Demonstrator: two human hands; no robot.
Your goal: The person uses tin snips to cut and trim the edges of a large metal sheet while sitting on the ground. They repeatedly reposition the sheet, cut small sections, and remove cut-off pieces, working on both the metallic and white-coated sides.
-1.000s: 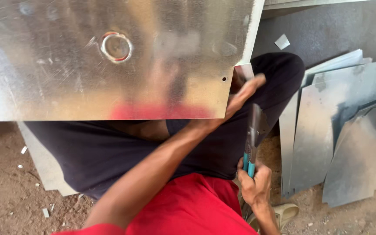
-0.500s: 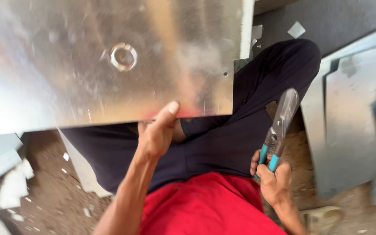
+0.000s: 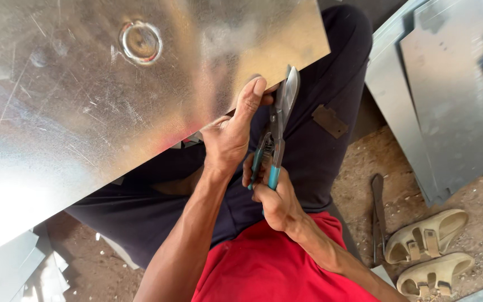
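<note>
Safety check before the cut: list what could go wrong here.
1. The left hand grips the sheet edge right beside the snips; the blades or the sharp edge could cut it.
2. The big sheet rests on the lap only; it may flex or slip.

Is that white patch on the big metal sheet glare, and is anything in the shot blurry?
Head view: yes, glare whitens the lower left of the metal sheet, wiping out its surface there; a faint red reflection shows near its lower edge. The left hand, right hand and snips look sharp; the sandals are clear too.
</note>
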